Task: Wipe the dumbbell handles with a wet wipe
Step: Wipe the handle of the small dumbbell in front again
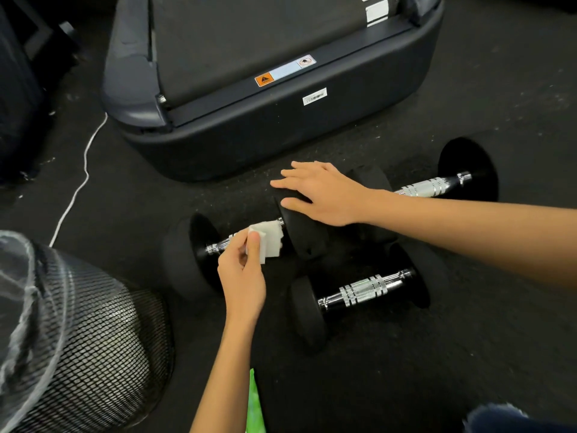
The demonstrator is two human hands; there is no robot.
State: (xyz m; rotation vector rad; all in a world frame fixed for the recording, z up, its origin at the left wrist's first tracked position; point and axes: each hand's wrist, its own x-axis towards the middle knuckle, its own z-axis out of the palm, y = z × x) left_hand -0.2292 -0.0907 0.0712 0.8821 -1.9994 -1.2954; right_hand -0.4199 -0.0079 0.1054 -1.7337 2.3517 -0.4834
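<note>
Far left of the treadmill's end, I've got a black mesh bin (84,335) down in the corner with clear plastic over its rim, and a white cord (81,179) snaking across the dark floor (468,354) above it. Moving right, here's the first dumbbell (187,254), lying just in front of the treadmill (274,120). My left hand (242,276) is on its chrome handle (218,245), fingers and thumb pinching a folded white wipe (268,242) that sits wrapped over the bar, up against the inner weight. A strip of green packaging (254,401) pokes in at the bottom edge below my forearm. Next along, my right hand (321,192) lies flat, fingers straight, palm pressing on top of that dumbbell's black right-hand weight (304,232), grasping nothing. Below it, nearer to me than the treadmill, a second dumbbell (362,292) lies with its ribbed chrome grip bare. Further right, behind my right forearm, a third dumbbell (468,170) shows its shiny bar and a big black plate. Bottom right corner, a bit of blue denim (499,420), blurred.
</note>
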